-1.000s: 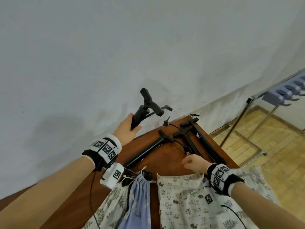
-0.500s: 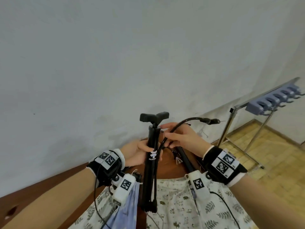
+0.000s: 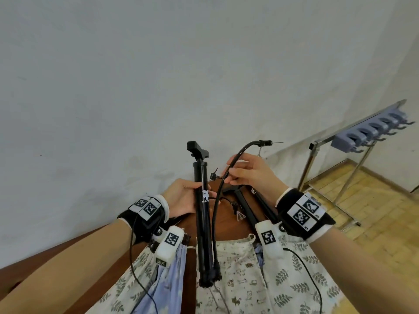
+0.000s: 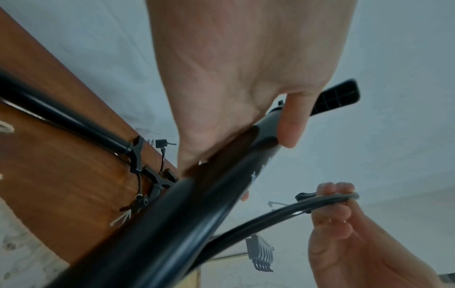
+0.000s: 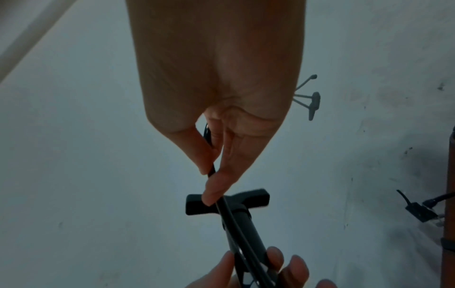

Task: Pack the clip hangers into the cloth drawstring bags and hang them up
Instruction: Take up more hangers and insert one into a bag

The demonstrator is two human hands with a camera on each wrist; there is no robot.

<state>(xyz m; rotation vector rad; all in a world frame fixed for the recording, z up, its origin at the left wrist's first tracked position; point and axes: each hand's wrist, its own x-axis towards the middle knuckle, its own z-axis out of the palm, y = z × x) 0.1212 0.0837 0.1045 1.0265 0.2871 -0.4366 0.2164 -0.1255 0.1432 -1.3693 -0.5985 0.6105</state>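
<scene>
Pump (image 3: 202,214) upright on bag (image 3: 244,275)

Soft, even daylight in the head view, with no glare and only faint grey shadows on the wall (image 3: 158,75) beyond the left hand (image 3: 181,196). Strong wide-angle bending at the edges, forearms stretched toward the lower corners. Sharp at centre, white lettering on the black tube (image 3: 203,211) legible.

Brighter and cooler from the left wrist, the tube (image 4: 172,224) smeared with motion blur below the left hand (image 4: 241,78); desk (image 4: 61,165) grain soft.

Dim and murky from the right wrist, the right hand (image 5: 221,87) backlit and brownish, wall (image 5: 74,175) grey-blue, T-handle (image 5: 226,200) blurred, corners darkened.
</scene>
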